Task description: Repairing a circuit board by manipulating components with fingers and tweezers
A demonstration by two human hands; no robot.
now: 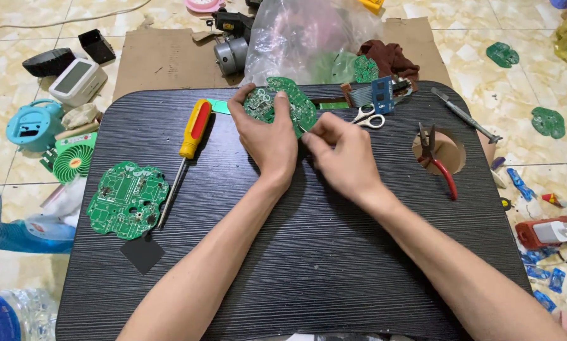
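Observation:
My left hand point(264, 129) grips a round green circuit board point(282, 104), held tilted above the far middle of the black tabletop point(308, 252). My right hand point(340, 155) is pinched beside the board's lower right edge, fingertips touching it; something thin and pale seems to sit between the fingers, but I cannot make it out. A second green circuit board point(127, 199) lies flat at the left of the tabletop. A yellow and red screwdriver point(188, 142) lies between that board and my left hand.
Scissors point(368, 117) and a blue part with ribbon cable point(378, 95) lie behind my right hand. Red-handled pliers point(438, 158) rest across a round hole at the right. A clear plastic bag point(308, 41), small motor point(229, 53), fan parts point(75, 161) and bottles sit on the surrounding floor.

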